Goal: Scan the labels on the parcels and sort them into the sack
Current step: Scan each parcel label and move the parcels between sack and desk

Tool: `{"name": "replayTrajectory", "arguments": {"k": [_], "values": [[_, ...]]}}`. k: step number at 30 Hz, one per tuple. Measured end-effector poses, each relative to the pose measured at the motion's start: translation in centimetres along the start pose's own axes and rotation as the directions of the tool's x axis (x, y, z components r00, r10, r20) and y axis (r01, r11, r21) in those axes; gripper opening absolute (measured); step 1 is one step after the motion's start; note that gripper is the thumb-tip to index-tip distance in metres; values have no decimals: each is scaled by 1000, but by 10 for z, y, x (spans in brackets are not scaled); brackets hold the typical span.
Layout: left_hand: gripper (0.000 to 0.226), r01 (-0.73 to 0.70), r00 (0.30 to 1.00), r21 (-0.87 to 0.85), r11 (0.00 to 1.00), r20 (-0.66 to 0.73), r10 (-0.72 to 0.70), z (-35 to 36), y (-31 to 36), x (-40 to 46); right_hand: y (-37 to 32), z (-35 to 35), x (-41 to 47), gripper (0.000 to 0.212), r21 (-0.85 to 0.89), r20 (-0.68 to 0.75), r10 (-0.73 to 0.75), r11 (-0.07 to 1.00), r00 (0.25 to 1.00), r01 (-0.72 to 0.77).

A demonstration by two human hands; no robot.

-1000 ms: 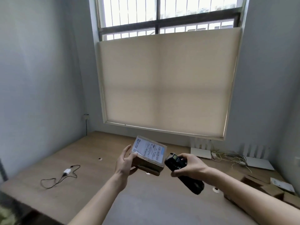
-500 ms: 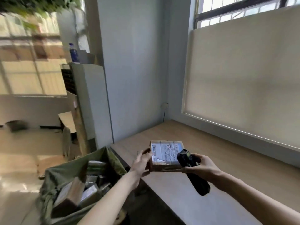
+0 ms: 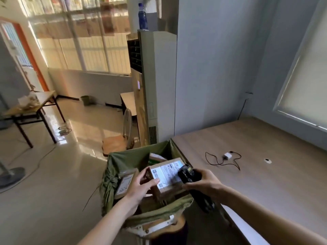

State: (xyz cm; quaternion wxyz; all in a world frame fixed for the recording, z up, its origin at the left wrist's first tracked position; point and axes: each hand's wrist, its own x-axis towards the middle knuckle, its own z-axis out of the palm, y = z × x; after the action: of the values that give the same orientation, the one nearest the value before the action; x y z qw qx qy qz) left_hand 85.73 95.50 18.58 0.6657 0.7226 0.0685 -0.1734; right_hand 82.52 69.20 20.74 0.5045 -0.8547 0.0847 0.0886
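Wood-top table (image 3: 256,167) fills the right side, under a window with a pale blind (image 3: 307,82). Tall white cabinet unit (image 3: 159,85) stands against the wall behind the sack, blue bottle (image 3: 142,16) on top of it. Green sack (image 3: 123,160) sits open at the table's left edge, mouth up, on a wooden stool (image 3: 166,225); several parcels inside, one with a white label (image 3: 124,183) face up at the left. Wooden chair (image 3: 118,142) just behind the sack. Task parcel: cardboard box (image 3: 166,175), white shipping label on top, held above the sack opening, tilted. Left hand (image 3: 141,186) grips the box's left end, thumb across the top edge, fingers curled under. Right hand (image 3: 203,183) clamps a black handheld scanner (image 3: 191,181), fingers wrapped round its body, scanner head right at the box's right edge, over the label; cannot tell if they touch. On the table, well apart from the hands: white charger with black cable (image 3: 227,156), small white disc (image 3: 267,160) further right.
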Motion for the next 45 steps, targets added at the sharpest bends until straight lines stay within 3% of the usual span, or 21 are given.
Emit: {"name": "replayTrajectory", "arguments": {"k": [3,6,14,19,25,33,39,45], "values": [[78,65,996,-24,998,-52,-67,-16,-17,53,13,23,68,82,-19,69,40,999,997,-39],[76,124,990,-29,992,-66,-126,-16,-32,109,27,38,129,69,-40,127,113,993,985,-109],[68,264,962,27,964,-82,-261,4,-67,226,78,48,239,63,-145,169,256,962,952,-233],[60,294,954,385,875,-177,-242,10,-72,265,98,39,257,80,-335,141,289,914,947,-229],[50,72,996,591,803,-83,-27,5,-45,273,93,9,242,101,-358,72,282,902,957,-239],[48,-307,949,589,748,253,191,54,30,245,45,-56,129,89,-341,-237,257,881,937,-328],[55,-535,825,502,680,485,290,141,78,183,17,-112,2,69,-296,-511,312,811,801,-505],[56,-702,644,376,605,697,315,257,116,93,19,-165,-150,77,-157,-749,367,710,552,-686]]}}
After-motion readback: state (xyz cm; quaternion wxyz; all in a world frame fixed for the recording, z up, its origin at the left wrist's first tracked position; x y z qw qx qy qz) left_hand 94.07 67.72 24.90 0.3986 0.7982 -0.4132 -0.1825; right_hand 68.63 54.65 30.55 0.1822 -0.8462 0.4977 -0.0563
